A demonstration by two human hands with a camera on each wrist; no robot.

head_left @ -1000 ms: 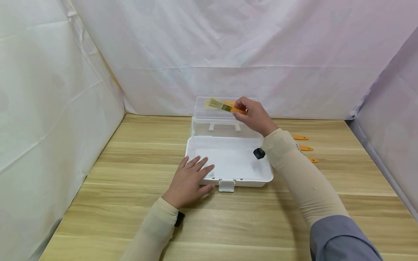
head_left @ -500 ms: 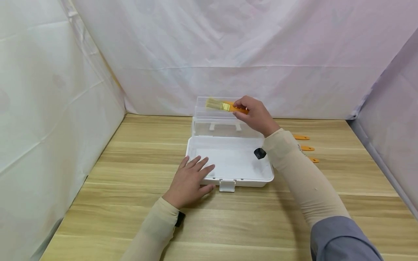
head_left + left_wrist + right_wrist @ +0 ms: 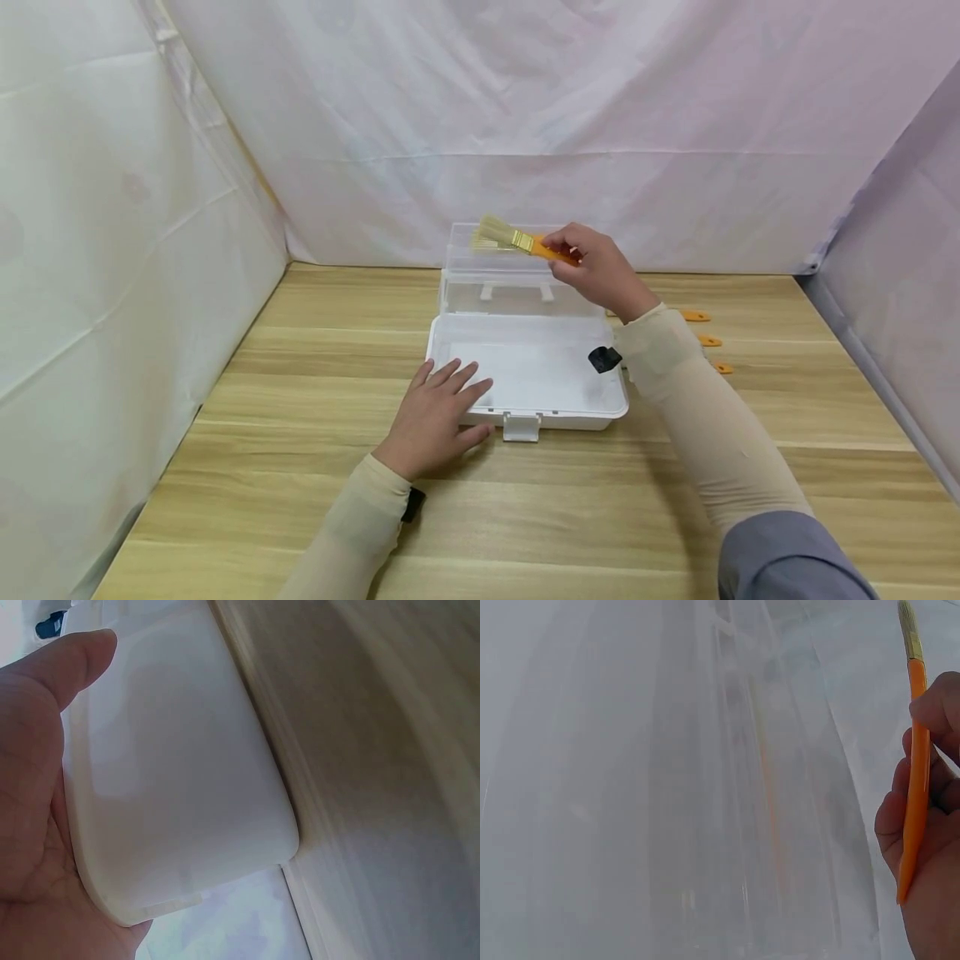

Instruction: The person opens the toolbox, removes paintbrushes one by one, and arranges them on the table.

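Note:
My right hand [image 3: 606, 268] pinches a flat paintbrush [image 3: 524, 241] by its orange handle, pale bristles pointing left, above the raised clear lid [image 3: 463, 295] of a white box [image 3: 525, 375]. Behind it, a second set of bristles [image 3: 481, 242] shows at the lid; whether that is another brush or a reflection I cannot tell. In the right wrist view, the hand [image 3: 941, 847] has the brush [image 3: 916, 772] between thumb and fingers. My left hand [image 3: 431, 418], fingers spread, rests over the box's front left corner, its thumb [image 3: 82, 664] against the white wall [image 3: 180, 765].
Several orange handles [image 3: 695, 316] lie on the wooden table [image 3: 300, 417] right of the box, partly hidden by the right forearm. A small black piece [image 3: 604, 359] is at that sleeve's cuff. White cloth walls [image 3: 562, 108] stand behind and at the sides.
My right hand has shifted slightly right with the brush, whose bristles first turned level and now tilt up to the left. The left hand and the box stay where they were.

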